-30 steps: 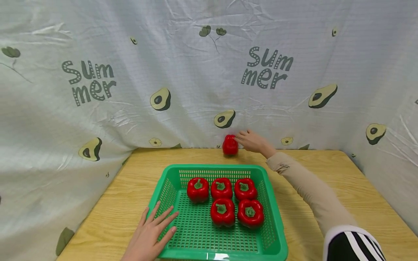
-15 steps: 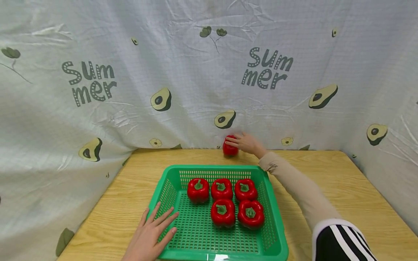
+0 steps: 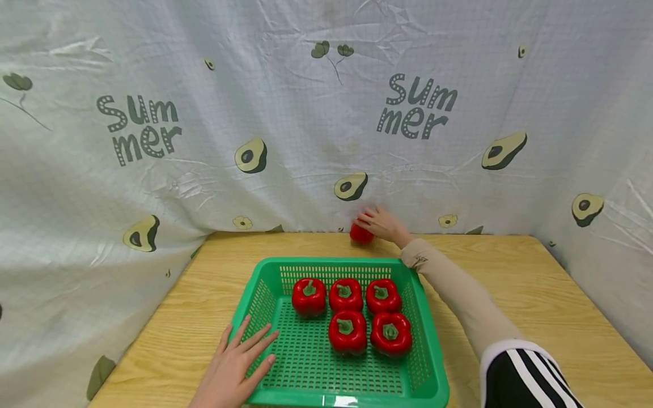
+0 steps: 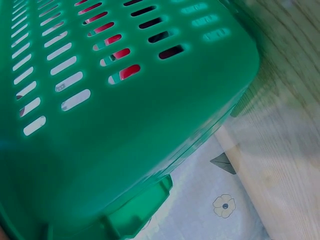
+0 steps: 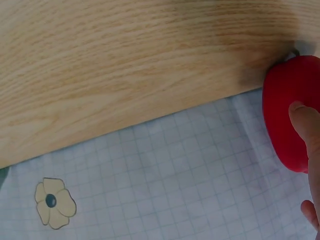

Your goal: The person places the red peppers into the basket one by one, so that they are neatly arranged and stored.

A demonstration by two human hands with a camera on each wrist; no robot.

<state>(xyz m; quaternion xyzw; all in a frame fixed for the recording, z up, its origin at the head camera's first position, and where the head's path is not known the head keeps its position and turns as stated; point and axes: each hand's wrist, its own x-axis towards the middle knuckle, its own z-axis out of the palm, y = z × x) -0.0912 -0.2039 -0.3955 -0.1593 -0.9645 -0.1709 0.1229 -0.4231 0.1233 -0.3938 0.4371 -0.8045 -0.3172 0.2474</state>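
At the back edge of the wooden table, my right hand [image 3: 381, 224] grips a red bell pepper [image 3: 361, 233]. Its fingers cover the pepper's top, and in the right wrist view the thumb [image 5: 306, 122] presses against the red side. A dark stem shows at the pepper's table-side end there. My left hand [image 3: 232, 362] lies with fingers spread over the left rim of a green plastic basket [image 3: 431, 345]. Inside the basket stand several red bell peppers [image 3: 348, 333], green stems up, toward its right and back. The left wrist view mostly shows the basket's slotted wall [image 4: 150, 100].
A pale curtain [image 3: 291, 102] printed with avocados and "summer" hangs right behind the table's back edge and along both sides. Bare wood of the table [image 3: 510, 283] shows to the right of the basket and in a strip behind it.
My right hand has moved left from beside the back pepper and closed over it; the pepper now tilts slightly. The left hand and the basket have stayed put.
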